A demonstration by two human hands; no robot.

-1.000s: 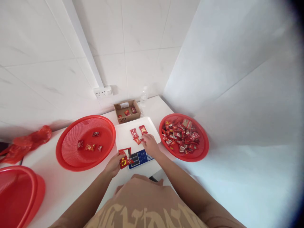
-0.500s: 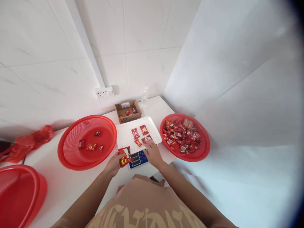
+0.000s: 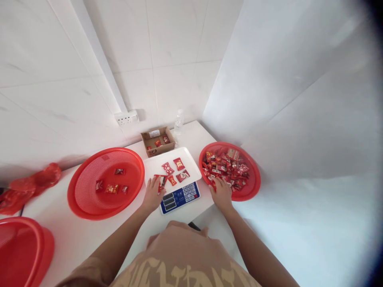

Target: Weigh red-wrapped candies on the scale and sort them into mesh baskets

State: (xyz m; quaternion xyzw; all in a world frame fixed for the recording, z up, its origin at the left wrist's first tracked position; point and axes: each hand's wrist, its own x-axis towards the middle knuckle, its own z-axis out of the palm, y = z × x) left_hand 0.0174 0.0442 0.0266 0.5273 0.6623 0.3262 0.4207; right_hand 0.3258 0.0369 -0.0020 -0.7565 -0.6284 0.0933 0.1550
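Observation:
My left hand [image 3: 153, 195] is closed over a red packet [image 3: 163, 181] at the near left edge of the white scale tray [image 3: 193, 162]. The hand covers much of that packet. Several red wrapped candies, one a dark red candy [image 3: 182, 175], lie on the tray. The blue scale panel [image 3: 179, 198] with keys and displays sits just in front of it. My right hand [image 3: 223, 194] reaches over the near left rim of the right red basket [image 3: 254, 187], fingers apart and touching the heap of red candies [image 3: 224, 167]; nothing shows as gripped.
Left of the tray stands a red basket [image 3: 80, 203] with several candies inside. A cardboard box [image 3: 158, 149] with a few candies and a clear bottle [image 3: 178, 121] stand behind. Another red basket [image 3: 44, 247] is at near left, a red plastic bag [image 3: 32, 183] beyond it.
My right hand has left the dark red candy on the tray and moved right to the right basket. My left hand has moved the red packet forward onto the tray's edge.

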